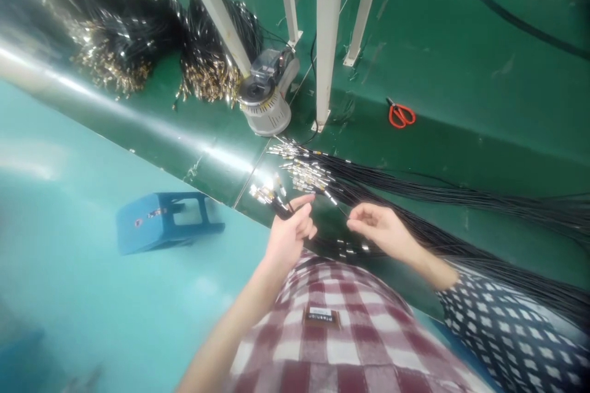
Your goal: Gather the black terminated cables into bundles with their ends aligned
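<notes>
My left hand (290,230) is closed round a small bunch of thin black cables with metal connector tips (267,195) at the near edge of the green workbench (461,86). My right hand (380,227) is beside it, fingers curled in a pinch on a single thin black cable (338,206). A long spread of black cables (461,196) lies across the bench to the right, with its metal tips (304,169) fanned out just beyond my hands.
A round grey machine (267,101) stands behind the cable tips among white frame legs (328,37). Orange-handled scissors (400,115) lie to the right. Large coiled cable bundles (138,37) sit at the back left. A blue stool (168,221) stands on the teal floor.
</notes>
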The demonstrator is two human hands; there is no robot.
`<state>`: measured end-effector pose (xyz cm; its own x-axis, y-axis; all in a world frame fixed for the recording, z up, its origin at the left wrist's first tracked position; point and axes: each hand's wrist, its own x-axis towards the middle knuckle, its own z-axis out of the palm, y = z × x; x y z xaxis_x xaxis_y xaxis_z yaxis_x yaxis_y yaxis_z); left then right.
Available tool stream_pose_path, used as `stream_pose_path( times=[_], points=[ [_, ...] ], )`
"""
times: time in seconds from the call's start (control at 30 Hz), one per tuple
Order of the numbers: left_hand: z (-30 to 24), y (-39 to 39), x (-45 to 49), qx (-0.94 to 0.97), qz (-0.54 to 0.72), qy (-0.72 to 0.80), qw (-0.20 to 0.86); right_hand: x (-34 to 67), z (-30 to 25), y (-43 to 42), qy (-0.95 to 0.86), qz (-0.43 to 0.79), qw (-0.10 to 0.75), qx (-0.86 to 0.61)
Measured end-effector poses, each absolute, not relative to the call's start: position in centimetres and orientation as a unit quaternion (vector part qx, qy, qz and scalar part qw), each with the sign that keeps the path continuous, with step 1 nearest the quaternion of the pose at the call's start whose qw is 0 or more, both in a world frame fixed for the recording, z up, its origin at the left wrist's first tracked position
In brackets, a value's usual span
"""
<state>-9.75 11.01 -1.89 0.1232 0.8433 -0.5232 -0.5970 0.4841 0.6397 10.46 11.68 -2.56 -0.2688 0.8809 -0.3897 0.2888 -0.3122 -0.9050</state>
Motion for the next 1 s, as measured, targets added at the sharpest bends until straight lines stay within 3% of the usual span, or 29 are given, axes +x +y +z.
stream_pose_path(
  times=[0.13,0.43,0.57,1.0],
  points=[
    [-0.3,11.4,-9.2,0.159,0.479,0.436,0.745,8.4,-0.3,10.7,-0.513,0.621,0.269,-0.528],
    [-0.1,9.9,-8.5,0.186,0.427,0.471,0.749,7.4,0.3,9.3,-0.559,0.515,0.319,-0.565],
    [0.4,10.3,-8.5,0.143,0.488,0.460,0.728,7.6,0.1,8.8,-0.569,0.480,0.327,-0.582],
    [0.0,10.6,-8.6,0.142,0.517,0.480,0.694,6.8,0.0,10.5,-0.754,0.299,0.261,-0.523]
  ],
)
